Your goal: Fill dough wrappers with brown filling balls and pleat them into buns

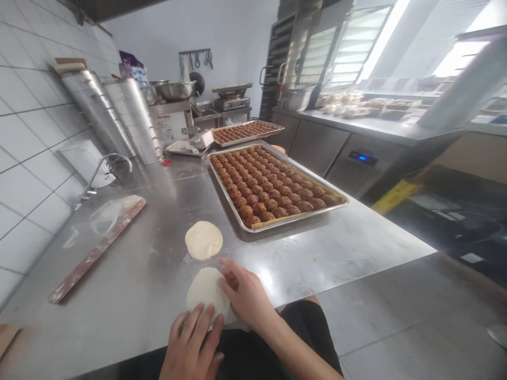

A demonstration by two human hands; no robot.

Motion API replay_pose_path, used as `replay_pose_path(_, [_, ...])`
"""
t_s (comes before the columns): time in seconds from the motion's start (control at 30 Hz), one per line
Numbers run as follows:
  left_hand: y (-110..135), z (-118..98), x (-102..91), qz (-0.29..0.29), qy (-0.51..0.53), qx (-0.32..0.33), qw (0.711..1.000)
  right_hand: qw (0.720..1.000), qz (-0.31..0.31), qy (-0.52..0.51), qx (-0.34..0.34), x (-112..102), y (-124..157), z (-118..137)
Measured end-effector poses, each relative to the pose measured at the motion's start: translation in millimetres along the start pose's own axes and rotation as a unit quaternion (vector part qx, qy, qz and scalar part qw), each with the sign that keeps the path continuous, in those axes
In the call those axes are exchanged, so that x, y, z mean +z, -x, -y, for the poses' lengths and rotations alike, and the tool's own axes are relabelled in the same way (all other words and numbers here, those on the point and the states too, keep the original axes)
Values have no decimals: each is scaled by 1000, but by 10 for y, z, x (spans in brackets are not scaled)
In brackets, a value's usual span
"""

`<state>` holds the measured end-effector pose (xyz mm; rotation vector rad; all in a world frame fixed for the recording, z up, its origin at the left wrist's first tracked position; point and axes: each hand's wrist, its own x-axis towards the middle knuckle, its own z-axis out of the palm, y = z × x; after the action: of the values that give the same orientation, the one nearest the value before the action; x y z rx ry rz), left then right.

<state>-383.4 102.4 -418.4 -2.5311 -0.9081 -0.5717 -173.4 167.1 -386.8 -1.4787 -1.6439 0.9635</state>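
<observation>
A flat round of pale dough (206, 289) lies on the steel table (150, 264) near its front edge. My left hand (192, 345) rests with fingers stretched flat on the dough's near edge. My right hand (243, 293) lies open with its fingertips touching the dough's right side. A second flattened dough round (203, 240) sits just beyond, untouched.
A large tray (237, 211) of several brown sesame-coated balls stands right of centre, a second tray (247, 131) behind it. A wooden board (99, 248) under plastic lies at the left. Tall steel tins (137, 119), a mixer and bowl stand at the back.
</observation>
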Motion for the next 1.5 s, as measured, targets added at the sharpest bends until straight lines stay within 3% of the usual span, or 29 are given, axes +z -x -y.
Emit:
replay_pose_path(0.13, [-329, 209, -99, -55, 61, -4, 997, 1000, -17, 9, -15, -19, -12, -29])
replay_pose_path(0.2, [-739, 376, -201, -41, 126, -45, 990, 999, -24, 28, -37, -31, -8, -49])
replay_pose_path(0.27, [-1300, 539, -238, -29, 197, -67, 978, 996, -34, 49, -61, -40, 13, -80])
replay_pose_path(0.33, [-1924, 677, -149, 38, 252, -49, 966, 995, -38, 61, -76, -49, 39, -122])
replay_pose_path(0.4, [-2501, 778, 60, 149, 269, -41, 951, 994, -40, 64, -81, -57, 57, -180])
replay_pose_path(0.5, [-3109, 854, 436, 234, 270, 8, 934, 991, -40, 83, -99, -47, 38, -308])
replay_pose_path(0.63, [-3458, 842, 750, 322, 278, 83, 901, 979, -34, 153, -134, 78, -82, -551])
replay_pose_path(0.8, [-3608, 779, 849, 357, 279, 103, 885, 954, -59, 217, -199, 296, -227, -813])
replay_pose_path(0.9, [-3624, 762, 740, 334, 293, 92, 891, 960, -62, 205, -182, 270, -200, -780])
replay_pose_path(1.0, [-3515, 787, 510, 276, 315, 49, 907, 978, -24, 155, -136, 84, -99, -572])
replay_pose_path(1.13, [-3023, 884, 216, 196, 359, -53, 911, 991, 15, 77, -107, -182, 15, -180])
replay_pose_path(1.2, [-2618, 933, 117, 167, 452, -143, 865, 989, 68, 51, -119, -216, 7, -24])
replay_pose_path(1.33, [-1686, 945, -89, 52, 665, -356, 654, 988, 90, 36, -119, -69, -65, 85])
replay_pose_path(1.37, [-1465, 923, -154, 35, 676, -387, 627, 990, 83, 34, -108, -17, -73, 75])
replay_pose_path(1.43, [-1069, 846, -286, 34, 667, -428, 609, 994, 58, 36, -84, 74, -78, 39])
replay_pose_path(1.5, [-744, 729, -389, 53, 622, -458, 633, 997, 31, 40, -63, 137, -88, 9])
